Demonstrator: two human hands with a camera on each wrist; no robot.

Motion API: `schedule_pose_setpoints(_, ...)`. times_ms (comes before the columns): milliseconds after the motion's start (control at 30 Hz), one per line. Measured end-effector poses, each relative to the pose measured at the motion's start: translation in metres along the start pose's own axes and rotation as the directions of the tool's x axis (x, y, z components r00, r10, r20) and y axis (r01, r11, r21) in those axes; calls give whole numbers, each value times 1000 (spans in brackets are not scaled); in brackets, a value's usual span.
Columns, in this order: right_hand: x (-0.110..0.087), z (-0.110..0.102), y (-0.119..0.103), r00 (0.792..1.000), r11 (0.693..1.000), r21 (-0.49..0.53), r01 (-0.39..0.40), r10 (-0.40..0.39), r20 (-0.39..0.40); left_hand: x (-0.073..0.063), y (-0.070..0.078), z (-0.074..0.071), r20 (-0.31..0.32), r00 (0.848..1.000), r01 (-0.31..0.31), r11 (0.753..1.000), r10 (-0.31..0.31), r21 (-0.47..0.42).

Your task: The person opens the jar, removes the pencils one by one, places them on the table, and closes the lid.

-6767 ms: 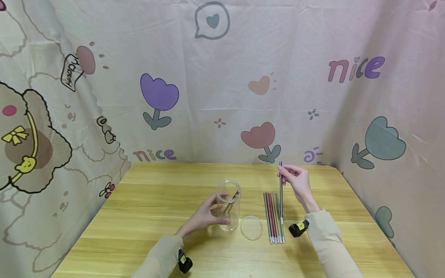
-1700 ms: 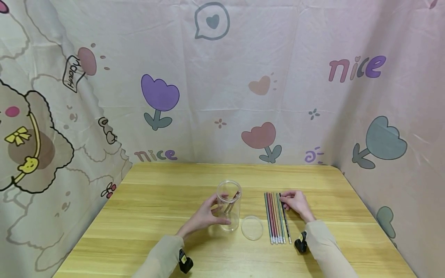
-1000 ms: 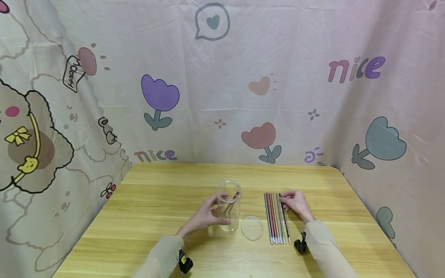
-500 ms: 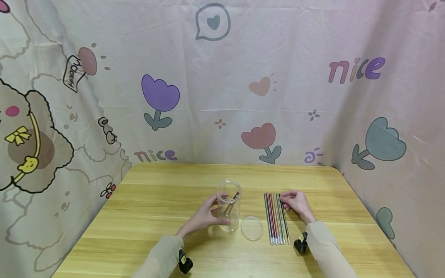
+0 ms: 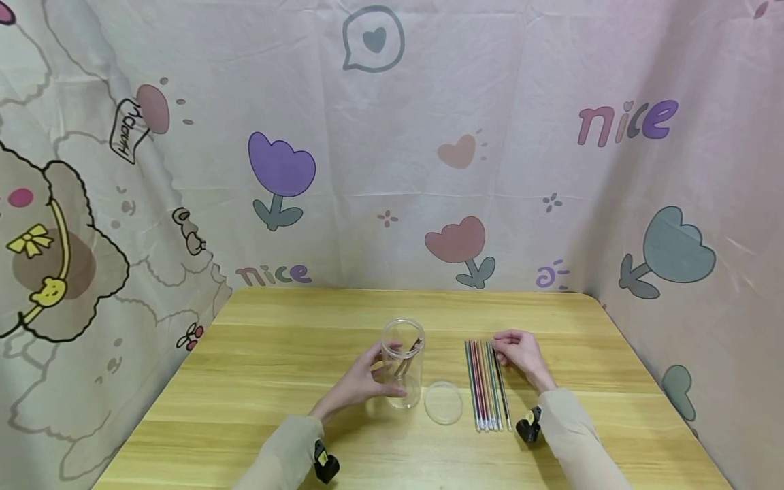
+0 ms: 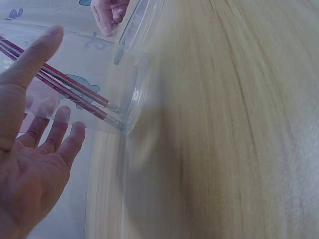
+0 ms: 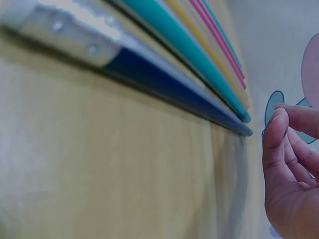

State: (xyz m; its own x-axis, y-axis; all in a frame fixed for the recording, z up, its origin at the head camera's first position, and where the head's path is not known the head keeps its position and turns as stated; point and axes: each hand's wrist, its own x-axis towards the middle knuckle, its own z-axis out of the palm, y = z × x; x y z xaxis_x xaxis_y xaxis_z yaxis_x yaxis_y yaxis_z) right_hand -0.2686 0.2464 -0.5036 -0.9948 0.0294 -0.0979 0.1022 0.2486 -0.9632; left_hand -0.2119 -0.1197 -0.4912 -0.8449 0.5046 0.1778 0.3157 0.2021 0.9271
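Observation:
My left hand (image 5: 358, 382) holds a clear plastic jar (image 5: 412, 393) upright on the table, thumb and fingers around its side. Inside the jar, red pencils (image 6: 82, 94) lean with their metal-banded ends at the bottom. To the right, several coloured pencils (image 5: 482, 391) lie side by side in a row. The outermost is a dark blue pencil (image 7: 169, 84), beside a green one (image 7: 169, 30). Just past the far tips, my right hand (image 5: 520, 350) hovers with thumb and forefinger close together and nothing between them. In the right wrist view the fingertips are apart from the pencils.
A round clear lid (image 5: 444, 403) lies flat between the jar and the pencil row. The wooden table (image 5: 294, 327) ends at a printed cloth backdrop (image 5: 367, 170) at the back and sides. Black wrist cameras (image 5: 327, 463) sit by both sleeves.
My right hand carried the dark blue pencil down and laid it at the row's right end, nudged it closer, then let go and rose slightly. The left hand and jar stayed put.

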Motion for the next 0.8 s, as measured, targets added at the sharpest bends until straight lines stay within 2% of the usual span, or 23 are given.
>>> schedule_pose_setpoints(333, -3, 2, -17, 997, 997, -25, 68, -68, -21, 1, 0, 1, -1, 1000, 1, 1000, -1, -11)
schedule_pose_setpoints(800, -8, 8, -51, 979, 979, 36, 203, -203, -5, 0, 2, 1, -3, 1000, 10, 1000, -10, -12)
